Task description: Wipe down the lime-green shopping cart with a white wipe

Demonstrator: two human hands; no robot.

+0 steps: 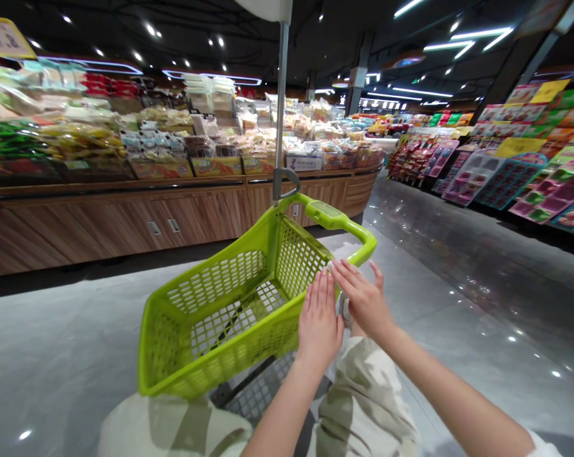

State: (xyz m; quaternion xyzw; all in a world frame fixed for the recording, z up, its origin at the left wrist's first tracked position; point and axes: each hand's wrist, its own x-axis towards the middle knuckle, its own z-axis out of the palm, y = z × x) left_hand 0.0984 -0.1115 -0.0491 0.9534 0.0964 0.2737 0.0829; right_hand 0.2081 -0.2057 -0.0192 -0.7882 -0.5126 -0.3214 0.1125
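A lime-green shopping cart [239,324] stands in front of me, its basket holding nothing that I can see. My left hand [319,317] lies over the basket's near rim, fingers stretched out together. Beside it, my right hand [365,295] is at the corner below the cart's green handle [332,216], its fingers straight and the thumb raised. The fingertips of both hands almost meet. Whether the palms press on the rim I cannot tell. Neither hand holds anything visible. A grey pole [281,101] rises from the far end of the handle.
Wood-fronted display counters [101,222] piled with packaged food run along the left and back. On the right, slanted shelves [519,178] hold colourful packs. A shiny grey floor aisle [434,241] runs between them. A price sign [6,38] hangs upper left.
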